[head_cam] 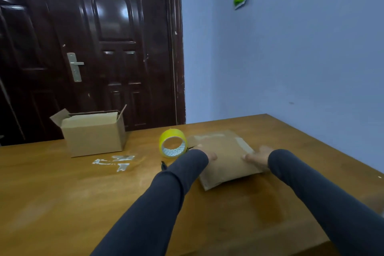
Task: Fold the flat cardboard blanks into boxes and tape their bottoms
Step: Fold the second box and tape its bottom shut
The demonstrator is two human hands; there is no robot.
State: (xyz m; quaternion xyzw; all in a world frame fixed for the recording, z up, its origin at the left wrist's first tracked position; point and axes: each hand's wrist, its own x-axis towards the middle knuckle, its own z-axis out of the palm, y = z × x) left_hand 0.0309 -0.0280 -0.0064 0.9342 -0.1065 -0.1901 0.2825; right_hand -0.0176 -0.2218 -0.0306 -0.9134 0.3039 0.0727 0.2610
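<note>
A flat cardboard blank [225,157] with strips of old tape lies on the wooden table [62,193], right of centre. My left hand [208,153] rests on its left side, and my right hand [258,156] rests on its right side; both lie flat, fingers fairly straight. A yellow roll of tape [173,143] stands on edge just left of the blank. A folded cardboard box [93,131] with its top flaps up stands at the table's back left.
Scraps of clear tape [116,162] lie on the table in front of the folded box. A small dark object [163,165] lies beside my left sleeve. A dark door [93,48] and a blue wall [291,58] stand behind the table.
</note>
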